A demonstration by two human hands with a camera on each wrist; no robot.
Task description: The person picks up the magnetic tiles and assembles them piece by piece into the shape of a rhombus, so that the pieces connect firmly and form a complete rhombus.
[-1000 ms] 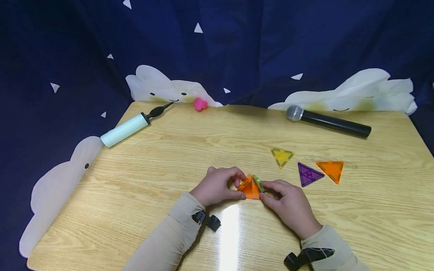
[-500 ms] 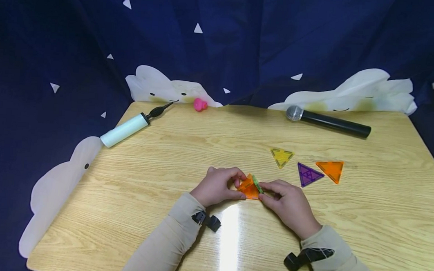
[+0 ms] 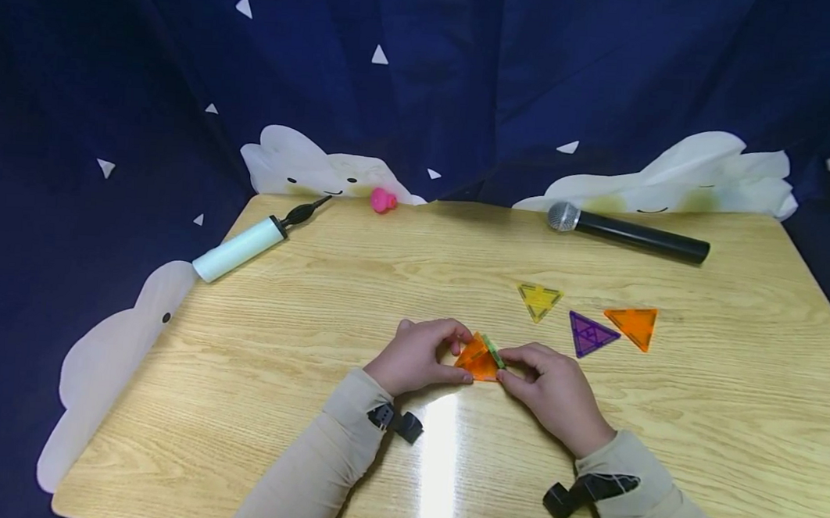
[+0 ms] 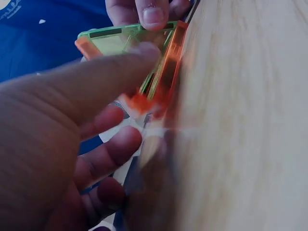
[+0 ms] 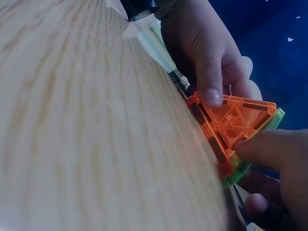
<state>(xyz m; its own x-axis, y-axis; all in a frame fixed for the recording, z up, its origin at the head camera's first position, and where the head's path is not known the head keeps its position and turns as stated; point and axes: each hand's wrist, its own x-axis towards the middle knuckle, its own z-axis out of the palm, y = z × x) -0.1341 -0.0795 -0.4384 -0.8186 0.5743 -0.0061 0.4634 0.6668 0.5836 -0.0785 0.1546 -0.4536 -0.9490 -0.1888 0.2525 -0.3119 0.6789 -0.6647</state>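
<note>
Orange and green magnetic triangle tiles stand together as a small tilted structure at the near middle of the table. The orange tiles (image 3: 477,365) form its base and left side; the green tile (image 3: 493,351) leans in from the right. My right hand (image 3: 553,387) pinches the green tile's lower right part between thumb and fingers. Beside the left face is my left hand (image 3: 418,357), its thumb at the near corner and its other fingers loosely bent. In the left wrist view those fingers (image 4: 113,149) are apart from the tiles. In the right wrist view an orange face (image 5: 236,115) shows plainly.
Yellow (image 3: 539,302), purple (image 3: 592,334) and orange (image 3: 634,327) triangle tiles lie flat to the right. Farther back are a black microphone (image 3: 634,235), a pink knob-like piece (image 3: 383,200) and a pale blue hand pump (image 3: 242,248). A dark blue curtain (image 3: 424,79) hangs behind the table.
The left orange tile has tipped inward to the right, against the green tile. My left fingertips have come slightly away from it. The right hand has barely moved.
</note>
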